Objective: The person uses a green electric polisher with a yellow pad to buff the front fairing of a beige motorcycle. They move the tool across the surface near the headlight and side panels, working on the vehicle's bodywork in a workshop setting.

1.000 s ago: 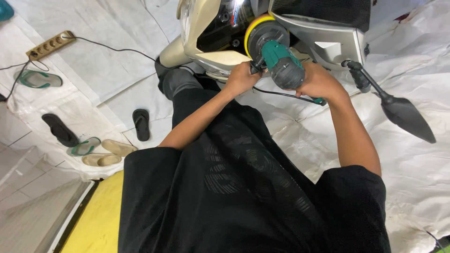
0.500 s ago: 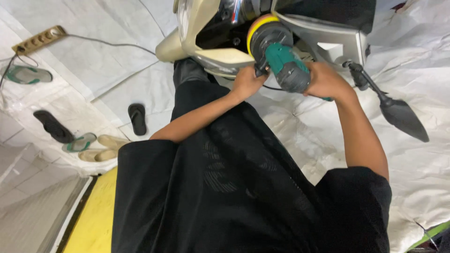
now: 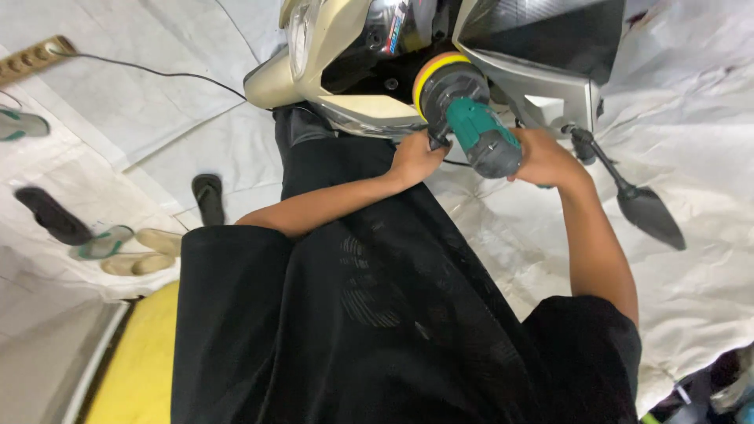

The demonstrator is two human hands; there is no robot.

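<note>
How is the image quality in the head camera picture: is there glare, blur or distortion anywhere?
In the head view, light is even and soft; bright reflections sit on the glossy beige scooter panel. The green and grey handheld polisher, the left hand and right hand look fairly sharp. The wide lens bends the edges, and the black shirt shows little detail.

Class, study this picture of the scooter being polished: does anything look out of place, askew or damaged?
Slightly untidy only: loose sandals lie scattered at odd angles on the wrinkled white floor sheet. The polisher, held by the left hand and right hand, and the scooter show no visible damage.
</note>
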